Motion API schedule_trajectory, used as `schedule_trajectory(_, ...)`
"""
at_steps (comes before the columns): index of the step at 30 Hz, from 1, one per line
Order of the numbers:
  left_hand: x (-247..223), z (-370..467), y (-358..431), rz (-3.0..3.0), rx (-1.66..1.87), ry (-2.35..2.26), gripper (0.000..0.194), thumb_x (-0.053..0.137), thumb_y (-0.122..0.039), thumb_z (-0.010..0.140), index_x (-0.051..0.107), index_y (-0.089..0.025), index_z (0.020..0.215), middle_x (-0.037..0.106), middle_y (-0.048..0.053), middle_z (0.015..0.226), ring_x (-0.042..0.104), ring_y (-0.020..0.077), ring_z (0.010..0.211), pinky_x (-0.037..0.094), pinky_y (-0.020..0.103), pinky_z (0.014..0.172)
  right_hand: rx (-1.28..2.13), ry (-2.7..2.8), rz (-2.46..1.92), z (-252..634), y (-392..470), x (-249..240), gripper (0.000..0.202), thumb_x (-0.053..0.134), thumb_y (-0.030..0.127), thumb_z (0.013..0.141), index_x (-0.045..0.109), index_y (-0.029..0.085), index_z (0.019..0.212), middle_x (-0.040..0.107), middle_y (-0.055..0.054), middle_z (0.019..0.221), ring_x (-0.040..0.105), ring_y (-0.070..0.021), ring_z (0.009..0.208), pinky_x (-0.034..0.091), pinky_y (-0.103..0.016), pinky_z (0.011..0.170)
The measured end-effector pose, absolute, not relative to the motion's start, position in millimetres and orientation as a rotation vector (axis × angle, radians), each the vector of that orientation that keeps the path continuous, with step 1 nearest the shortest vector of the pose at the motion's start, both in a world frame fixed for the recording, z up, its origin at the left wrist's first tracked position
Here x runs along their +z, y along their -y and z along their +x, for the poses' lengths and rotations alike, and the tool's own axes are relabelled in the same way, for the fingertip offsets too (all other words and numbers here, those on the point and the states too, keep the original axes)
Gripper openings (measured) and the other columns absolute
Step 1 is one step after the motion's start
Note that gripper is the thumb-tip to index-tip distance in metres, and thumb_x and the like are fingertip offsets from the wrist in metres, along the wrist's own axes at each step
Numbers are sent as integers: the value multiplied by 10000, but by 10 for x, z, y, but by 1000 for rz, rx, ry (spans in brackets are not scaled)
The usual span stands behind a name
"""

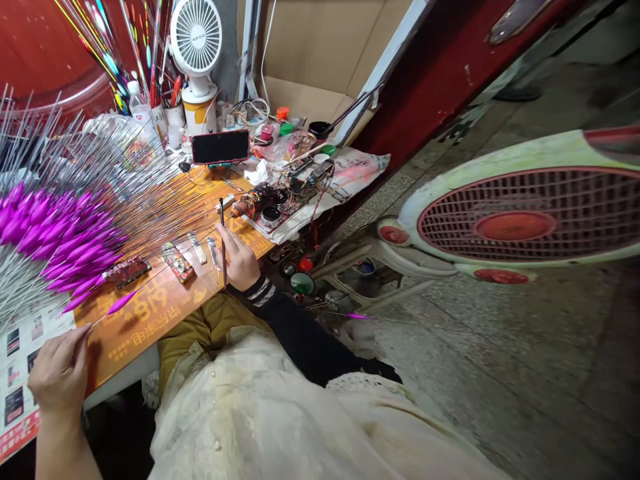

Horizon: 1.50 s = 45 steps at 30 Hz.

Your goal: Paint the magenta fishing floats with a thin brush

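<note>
A purple fishing float (121, 303) lies slantwise over the orange table sheet, its pale thin stem pinched in the fingertips of my left hand (63, 367). From its other end a long thin stem runs toward a small motor-like device (255, 199) wrapped in wires; whether it is fixed there I cannot make out. My right hand (237, 260) is closed around a slim dark paintbrush (222, 207), held nearly upright by the table edge. Beyond my left hand, a dense bunch of purple floats (60, 233) with thin grey stems fills the left side.
Small dark paint cups (271, 213) stand beside the device. Farther back are a phone (221, 147) on a stand, a small white fan (196, 37) and colored jars (283, 113). A large floor fan (515, 223) stands right. Another purple float (357, 316) shows beyond my right sleeve.
</note>
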<state>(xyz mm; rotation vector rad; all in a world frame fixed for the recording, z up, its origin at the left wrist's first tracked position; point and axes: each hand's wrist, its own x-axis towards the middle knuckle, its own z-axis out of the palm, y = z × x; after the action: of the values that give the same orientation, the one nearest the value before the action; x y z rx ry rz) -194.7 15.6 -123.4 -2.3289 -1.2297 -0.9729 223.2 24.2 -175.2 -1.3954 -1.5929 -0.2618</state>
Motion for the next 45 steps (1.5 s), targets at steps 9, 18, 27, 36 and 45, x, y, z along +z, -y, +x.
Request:
schedule_trajectory(9,-1210,-1559,-75,-2348,-932,1238,96,639,-210,962,733,-194,952,754,46,842,665,192,767,498,306,750,-213,1511,-1338,2200,-85,-1825,510,444,270,1049,435,146,1544,680,-179,1344,679,-267,1230,564,-431,1073)
schedule_trajectory(18,-1266,-1494,-23,-2363,-940,1285,97,622,-207,974,713,-187,945,742,47,825,637,194,773,487,320,752,-174,1805,-735,1384,478,-1943,530,514,140,982,478,138,1511,773,-139,1091,736,-238,1049,648,-395,873)
schedule_trajectory(27,-1262,-1469,-4,-2376,-967,1331,118,612,-231,984,712,-208,924,746,42,812,643,191,766,490,328,751,-64,1843,-829,1064,518,-2050,596,534,78,957,462,170,1541,756,-143,1190,711,-244,1152,618,-405,964)
schedule_trajectory(36,-1277,-1467,9,-2388,-975,1411,158,597,-269,991,727,-212,922,749,48,819,649,198,785,499,341,774,-72,1859,-846,1052,527,-2056,623,546,66,962,432,175,1565,755,-142,1201,708,-246,1160,610,-408,983)
schedule_trajectory(45,-1260,-1463,17,-2394,-951,1463,191,578,-286,1000,734,-213,917,755,58,833,650,204,798,497,350,786,-133,1888,-879,1048,531,-2016,610,518,56,956,453,172,1551,760,-134,1187,717,-245,1130,615,-404,950)
